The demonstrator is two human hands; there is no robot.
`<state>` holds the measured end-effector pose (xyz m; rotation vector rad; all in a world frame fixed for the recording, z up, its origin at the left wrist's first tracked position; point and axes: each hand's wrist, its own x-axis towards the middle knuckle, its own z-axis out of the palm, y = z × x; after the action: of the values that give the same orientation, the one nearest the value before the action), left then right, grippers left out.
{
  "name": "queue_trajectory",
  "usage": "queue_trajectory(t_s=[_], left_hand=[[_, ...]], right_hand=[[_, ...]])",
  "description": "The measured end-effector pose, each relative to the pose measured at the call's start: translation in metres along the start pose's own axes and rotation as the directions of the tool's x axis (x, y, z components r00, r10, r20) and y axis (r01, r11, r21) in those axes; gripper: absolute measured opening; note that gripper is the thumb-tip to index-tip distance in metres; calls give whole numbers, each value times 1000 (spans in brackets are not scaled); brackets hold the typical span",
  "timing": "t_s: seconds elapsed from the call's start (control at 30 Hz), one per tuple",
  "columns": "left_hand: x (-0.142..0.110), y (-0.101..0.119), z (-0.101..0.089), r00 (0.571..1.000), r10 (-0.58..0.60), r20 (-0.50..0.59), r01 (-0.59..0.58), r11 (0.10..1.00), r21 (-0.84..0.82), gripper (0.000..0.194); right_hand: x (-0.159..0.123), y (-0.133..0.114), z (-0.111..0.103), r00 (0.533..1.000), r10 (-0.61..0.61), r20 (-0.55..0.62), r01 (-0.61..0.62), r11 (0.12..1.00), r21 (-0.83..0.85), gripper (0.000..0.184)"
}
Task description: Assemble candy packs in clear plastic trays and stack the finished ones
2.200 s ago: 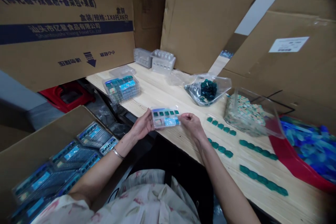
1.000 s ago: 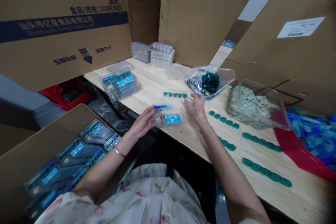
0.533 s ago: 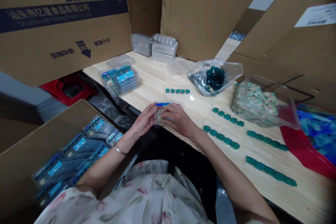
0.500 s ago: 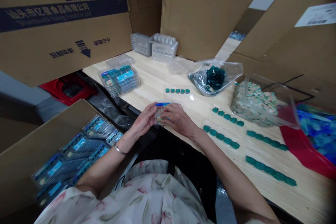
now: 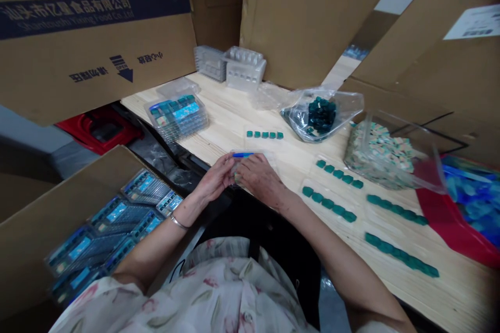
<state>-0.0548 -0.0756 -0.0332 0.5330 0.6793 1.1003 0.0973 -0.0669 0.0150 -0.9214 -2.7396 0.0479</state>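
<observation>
Left hand: left hand [image 5: 213,179], fingers closed and curled around the near-left edge of the tray, gripping it.
Right hand: right hand [image 5: 260,177], fingers closed down over the tray, pressing on it and hiding most of it.
Item in hand: small clear plastic tray [image 5: 242,167], held between both hands just above the table's near edge, with a blue strip [image 5: 242,155] along its far side (contents hidden by the fingers).
Wrist: thin metal bracelet [image 5: 178,222] on the left wrist.
Work surface: light wooden table [image 5: 222,109].
On table, centre: one short row of teal pieces [image 5: 264,135] in a clear tray, just beyond the hands.
On table, right: four more rows of teal pieces [image 5: 339,174], a clear bag of dark teal pieces [image 5: 321,117], and a clear bin of pale mixed pieces [image 5: 375,158].
On table, left: stack of filled clear packs [image 5: 177,117].
Back of table: two white plastic trays [image 5: 244,65].
Lower left: open cardboard carton [image 5: 74,182] holding blue-labelled packs [image 5: 113,234].
</observation>
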Motion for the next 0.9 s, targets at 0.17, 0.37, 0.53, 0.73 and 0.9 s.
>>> queue_trajectory(t_s=[0.17,0.37,0.53,0.73,0.9], left_hand=[[0,-1,0,1000,9,18,-9,1000,2,33],[1,-1,-1,999,25,35,-25,1000,1,30],[1,-2,-2,999,29,35,-28,1000,-3,29],[2,-3,-3,999,39,32,-38,998,-47,29],[4,-3,-5,999,24,38,-22,999,-37,34]], right_hand=[[-7,6,0,1000,2,-21,0,995,95,12],[-9,4,-3,999,4,-41,1,994,108,18],[-13,2,4,998,0,-57,4,997,74,20],[-16,5,2,996,12,-93,1,991,132,18],[-13,62,-12,973,204,-107,-181,963,198,18]])
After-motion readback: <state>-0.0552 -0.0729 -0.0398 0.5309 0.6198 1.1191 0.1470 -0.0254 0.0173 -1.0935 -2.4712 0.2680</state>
